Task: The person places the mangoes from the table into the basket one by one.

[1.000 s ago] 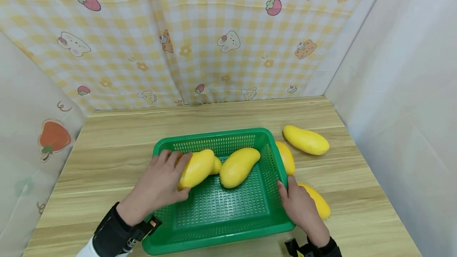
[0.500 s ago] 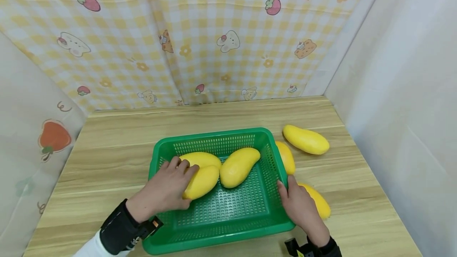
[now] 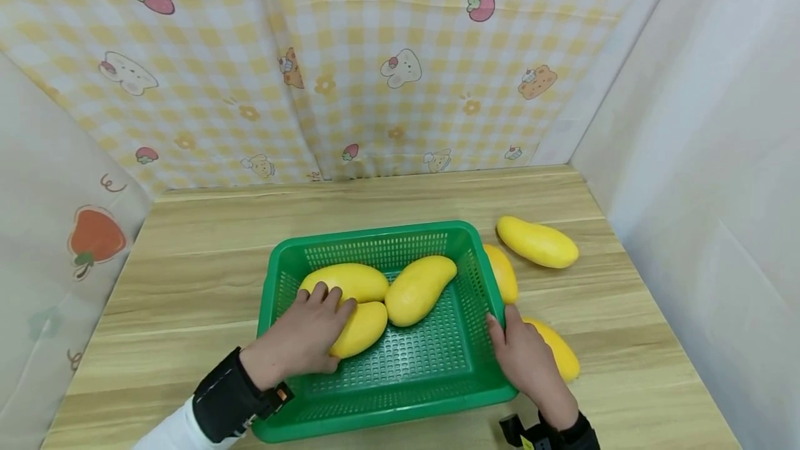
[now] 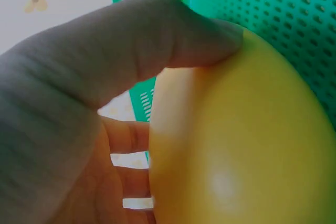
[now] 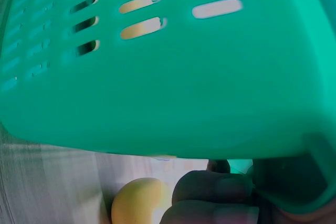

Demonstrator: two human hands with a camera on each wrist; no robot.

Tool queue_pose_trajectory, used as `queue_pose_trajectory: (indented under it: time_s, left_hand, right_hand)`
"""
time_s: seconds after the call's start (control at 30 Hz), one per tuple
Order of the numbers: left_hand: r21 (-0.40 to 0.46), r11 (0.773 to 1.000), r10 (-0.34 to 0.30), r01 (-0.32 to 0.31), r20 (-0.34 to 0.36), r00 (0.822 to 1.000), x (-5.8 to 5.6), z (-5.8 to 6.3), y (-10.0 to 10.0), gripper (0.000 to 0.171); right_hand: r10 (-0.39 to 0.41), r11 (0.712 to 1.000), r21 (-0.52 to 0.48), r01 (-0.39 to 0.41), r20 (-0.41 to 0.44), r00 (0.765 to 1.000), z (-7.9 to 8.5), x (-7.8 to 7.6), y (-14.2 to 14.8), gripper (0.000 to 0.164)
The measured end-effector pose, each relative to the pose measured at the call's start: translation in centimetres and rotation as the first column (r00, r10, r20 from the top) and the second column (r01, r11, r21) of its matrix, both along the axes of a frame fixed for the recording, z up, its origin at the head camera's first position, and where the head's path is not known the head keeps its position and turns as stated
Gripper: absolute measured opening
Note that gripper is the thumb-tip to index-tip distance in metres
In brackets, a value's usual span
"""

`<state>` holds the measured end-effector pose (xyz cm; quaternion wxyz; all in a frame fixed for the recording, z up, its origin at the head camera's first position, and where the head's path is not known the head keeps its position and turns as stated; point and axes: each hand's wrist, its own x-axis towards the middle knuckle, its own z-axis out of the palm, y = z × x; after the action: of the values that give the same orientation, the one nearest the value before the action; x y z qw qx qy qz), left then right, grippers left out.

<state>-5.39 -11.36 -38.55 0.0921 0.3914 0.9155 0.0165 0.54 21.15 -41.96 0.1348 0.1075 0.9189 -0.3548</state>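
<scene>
A green perforated plastic basket (image 3: 387,424) stands on the wooden table with three yellow mangoes inside. My left hand (image 3: 307,334) grips the nearest mango (image 3: 364,330) from its left side; in the left wrist view the thumb (image 4: 205,40) presses on that mango (image 4: 252,129) and the other fingers lie along its far side. Behind it lies a second mango (image 3: 350,281), and a third mango (image 3: 420,290) rests to the right of both. With the thumb over the rim and fingers beneath it, my right hand (image 3: 531,360) holds the right side of the basket.
Outside the basket's right wall lie three more mangoes: one at the back (image 3: 539,242), one partly hidden by the rim (image 3: 502,273), and one partly behind my right hand (image 3: 556,349). A checked cloth (image 3: 350,54) hangs behind the table, with pale cloth at both sides.
My left hand has brought its mango toward the front and lowered it onto the basket floor, uncovering the mango behind. The right hand has stayed on the rim.
</scene>
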Motion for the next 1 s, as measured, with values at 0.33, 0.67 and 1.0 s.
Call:
queue_pose_trajectory:
  time_s: [0.33, 0.67, 1.0]
  left_hand:
    - [-0.055, 0.997, -0.06, 0.049, -0.229, 0.972, 1.1, -1.6, 1.1, 0.069]
    - [-0.074, 0.996, -0.064, 0.047, -0.25, 0.966, 1.6, -2.4, 1.3, 0.073]
    - [-0.042, 0.998, -0.053, 0.045, -0.217, 0.975, 1.2, -2.8, 1.5, 0.083]
  right_hand:
    - [-0.003, 1.0, -0.001, 0.003, -0.004, 1.0, 0.1, 0.0, -0.2, 0.029]
    - [-0.003, 1.0, 0.01, 0.003, -0.005, 1.0, 0.1, 0.1, -0.2, 0.029]
    - [-0.004, 1.0, 0.014, 0.004, -0.014, 1.0, 0.2, 0.1, -0.2, 0.027]
